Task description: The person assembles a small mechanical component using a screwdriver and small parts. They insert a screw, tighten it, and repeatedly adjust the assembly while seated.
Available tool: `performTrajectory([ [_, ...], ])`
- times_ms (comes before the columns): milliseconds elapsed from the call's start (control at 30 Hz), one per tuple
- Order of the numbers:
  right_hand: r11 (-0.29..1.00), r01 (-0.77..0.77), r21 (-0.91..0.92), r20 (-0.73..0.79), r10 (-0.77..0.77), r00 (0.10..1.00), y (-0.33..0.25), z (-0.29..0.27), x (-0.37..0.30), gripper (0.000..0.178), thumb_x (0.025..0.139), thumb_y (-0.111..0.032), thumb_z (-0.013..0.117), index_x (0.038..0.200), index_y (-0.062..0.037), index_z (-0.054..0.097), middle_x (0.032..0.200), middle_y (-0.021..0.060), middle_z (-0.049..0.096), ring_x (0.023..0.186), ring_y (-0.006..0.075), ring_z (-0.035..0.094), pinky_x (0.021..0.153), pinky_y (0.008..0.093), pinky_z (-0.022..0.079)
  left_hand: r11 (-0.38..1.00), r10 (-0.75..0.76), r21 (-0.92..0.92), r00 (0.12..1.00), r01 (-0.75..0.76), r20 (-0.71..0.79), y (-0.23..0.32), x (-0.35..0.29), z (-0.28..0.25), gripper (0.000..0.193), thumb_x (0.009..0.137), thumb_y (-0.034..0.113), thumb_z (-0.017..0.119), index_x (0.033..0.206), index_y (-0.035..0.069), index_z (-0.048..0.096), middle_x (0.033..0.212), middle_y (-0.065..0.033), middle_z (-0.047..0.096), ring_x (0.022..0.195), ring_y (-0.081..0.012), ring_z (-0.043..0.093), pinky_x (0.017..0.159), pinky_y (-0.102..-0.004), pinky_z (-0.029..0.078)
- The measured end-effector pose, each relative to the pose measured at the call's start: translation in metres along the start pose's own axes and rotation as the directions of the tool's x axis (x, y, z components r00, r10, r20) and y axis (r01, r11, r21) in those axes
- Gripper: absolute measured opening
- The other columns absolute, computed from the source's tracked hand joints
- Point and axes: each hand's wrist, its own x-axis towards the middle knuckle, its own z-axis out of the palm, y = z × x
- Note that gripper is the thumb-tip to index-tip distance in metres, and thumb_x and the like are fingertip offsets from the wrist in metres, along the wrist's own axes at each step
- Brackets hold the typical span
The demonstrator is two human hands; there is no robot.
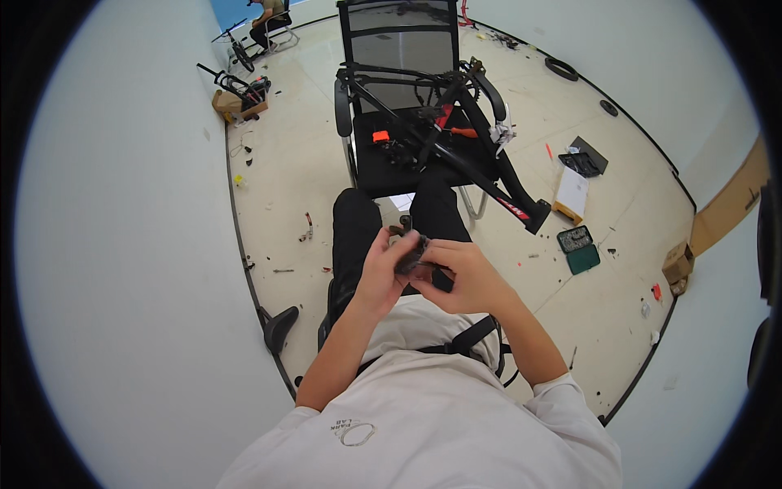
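My left hand (pixel 380 270) is closed around a small dark part (pixel 412 254), held above my lap. Its shape is partly covered by fingers, so its exact kind cannot be made out. From the other side, my right hand (pixel 463 277) pinches at the same part, fingers bent against its edge. Just beyond my knees, a black bicycle frame (pixel 458 160) with red markings lies across a black office chair (pixel 371 171). An orange block (pixel 380 136) and an orange-handled tool (pixel 464 132) rest on the seat beside it.
On the floor to the right lie an open green case (pixel 583 260), a white-topped box (pixel 571 192) and a black tray (pixel 579 164). A bicycle saddle (pixel 280 329) sits by the left wall. Farther off are a tyre (pixel 561 69), a cardboard box (pixel 254 107) and a seated person (pixel 265 19).
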Motion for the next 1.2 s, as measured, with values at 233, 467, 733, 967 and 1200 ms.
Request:
performTrajectory([
  [233,0.975,-0.113,-0.194,-0.111,0.093,0.99,0.0,-0.036,0.0,0.019,0.096,-0.011,0.05,0.082,-0.0005,0.058,0.062,0.0145,0.054,0.053,0.03,0.052,0.051,0.0341,0.04,0.741,0.185,0.658,0.983,-0.133,-0.009,-0.015,0.0,0.0,0.039,0.084,0.019,0.072,0.113,0.001,0.054,0.083,-0.0038,0.06,0.072,-0.0079,0.056,0.063,-0.022,0.046],
  [467,0.965,-0.187,-0.184,0.005,0.191,0.981,0.015,-0.032,-0.001,0.017,0.097,-0.017,0.053,0.088,-0.0026,0.055,0.063,0.0174,0.056,0.058,0.037,0.055,0.052,0.0422,0.039,0.622,0.178,0.771,0.984,-0.137,0.031,-0.014,-0.009,0.014,0.037,0.08,0.019,0.073,0.107,-0.001,0.057,0.08,-0.0022,0.062,0.066,-0.0078,0.054,0.063,-0.023,0.045],
  [733,0.969,-0.084,-0.232,-0.044,0.075,0.996,0.025,-0.024,0.0,0.013,0.095,-0.011,0.055,0.085,-0.0019,0.056,0.057,0.0167,0.05,0.05,0.0337,0.05,0.048,0.0373,0.036,0.741,0.099,0.669,0.995,-0.06,-0.021,-0.011,-0.003,0.002,0.028,0.082,0.011,0.07,0.105,0.0,0.059,0.082,-0.0022,0.061,0.07,-0.0085,0.06,0.066,-0.0228,0.049],
  [967,0.937,-0.041,-0.348,-0.069,0.018,0.997,0.028,-0.019,-0.001,0.012,0.093,-0.013,0.059,0.085,-0.0029,0.057,0.062,0.0157,0.056,0.054,0.0344,0.055,0.049,0.0386,0.04,0.708,0.095,0.703,0.995,-0.066,-0.002,-0.011,-0.001,-0.003,0.028,0.082,0.013,0.07,0.103,-0.001,0.059,0.08,-0.0032,0.062,0.069,-0.0096,0.06,0.064,-0.0238,0.048],
  [1200,0.907,0.001,-0.422,-0.033,-0.017,0.999,0.028,-0.019,-0.002,0.014,0.091,-0.015,0.062,0.085,-0.0035,0.057,0.063,0.0146,0.058,0.056,0.0348,0.057,0.05,0.0402,0.041,0.702,0.064,0.712,0.997,-0.009,-0.051,-0.003,-0.005,0.007,0.032,0.081,0.018,0.071,0.103,-0.001,0.059,0.076,-0.0051,0.064,0.067,-0.0093,0.06,0.06,-0.024,0.046],
])
